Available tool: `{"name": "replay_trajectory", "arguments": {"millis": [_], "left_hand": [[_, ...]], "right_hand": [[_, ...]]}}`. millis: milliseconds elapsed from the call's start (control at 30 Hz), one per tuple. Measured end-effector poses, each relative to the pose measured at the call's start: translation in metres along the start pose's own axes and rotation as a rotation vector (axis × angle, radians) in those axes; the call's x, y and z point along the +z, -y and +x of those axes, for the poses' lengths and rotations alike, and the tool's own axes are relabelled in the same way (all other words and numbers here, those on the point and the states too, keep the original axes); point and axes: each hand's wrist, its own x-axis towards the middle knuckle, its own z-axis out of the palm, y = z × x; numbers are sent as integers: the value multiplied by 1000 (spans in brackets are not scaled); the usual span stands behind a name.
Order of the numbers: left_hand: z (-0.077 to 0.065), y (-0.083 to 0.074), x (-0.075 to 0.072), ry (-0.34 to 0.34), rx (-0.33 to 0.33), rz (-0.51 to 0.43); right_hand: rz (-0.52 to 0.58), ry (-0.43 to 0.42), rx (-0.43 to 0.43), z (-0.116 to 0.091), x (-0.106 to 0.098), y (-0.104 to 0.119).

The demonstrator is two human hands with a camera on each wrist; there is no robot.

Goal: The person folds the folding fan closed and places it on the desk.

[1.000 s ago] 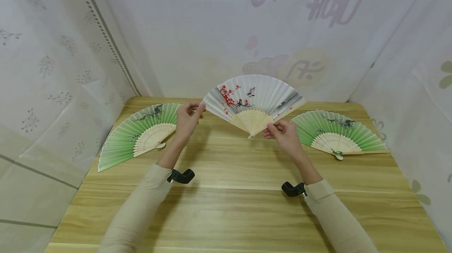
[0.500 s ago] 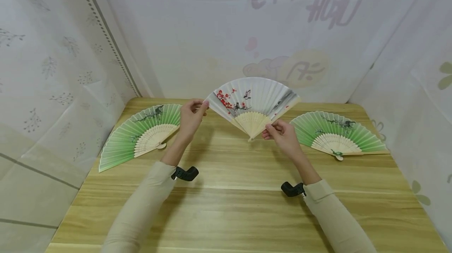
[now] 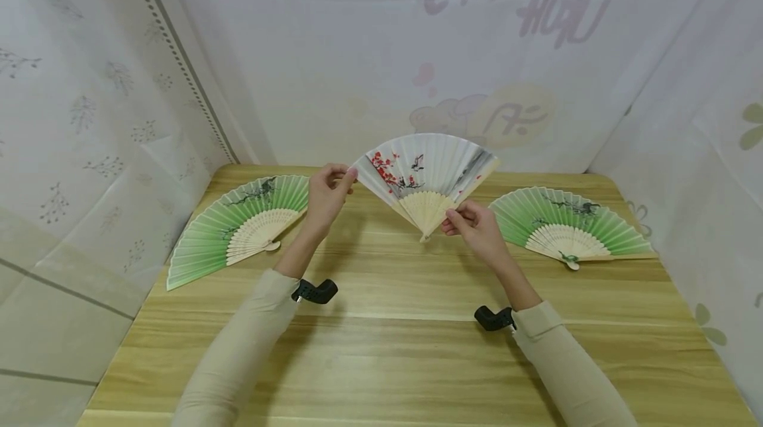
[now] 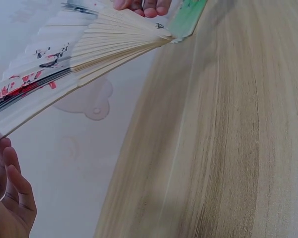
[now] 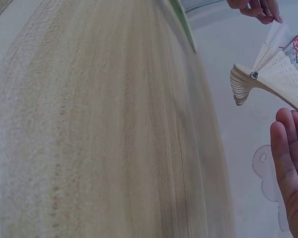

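Observation:
A white folding fan [image 3: 438, 162] with red blossoms, a bird and grey strokes is spread partway, held up above the table between both hands. My left hand [image 3: 328, 195] pinches the upper corner of its left edge between thumb and fingers. Low on the right edge, near the ribs, my right hand [image 3: 477, 228] grips the outer rib with thumb and fingertips. The pivot hangs lowest; in the right wrist view the rivet and the bunched rib ends [image 5: 243, 84] show. From the left wrist view the pleats [image 4: 44, 54] slant down to my left hand's fingertips.
A green folding fan [image 3: 238, 222] lies spread on the table at the left, partly behind the left hand. Another green fan [image 3: 569, 222] lies spread at the right, beside the right hand. The wooden table [image 3: 393, 361] backs onto a pale printed curtain [image 3: 334, 69].
My left hand has moved a little to the right and the white fan's spread has narrowed, its right tip drawing inward. The right hand has stayed nearly still. Both green fans have not moved.

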Motion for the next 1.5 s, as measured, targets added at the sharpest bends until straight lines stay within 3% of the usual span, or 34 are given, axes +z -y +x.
{"name": "replay_trajectory", "arguments": {"millis": [600, 1133, 1500], "left_hand": [[-1, 2, 5, 34, 49, 17], [0, -1, 11, 60, 84, 2], [-1, -2, 12, 96, 92, 42]], "right_hand": [[-7, 29, -49, -2, 1, -3], [-13, 52, -30, -2, 6, -2], [-37, 68, -8, -5, 12, -1]]}}
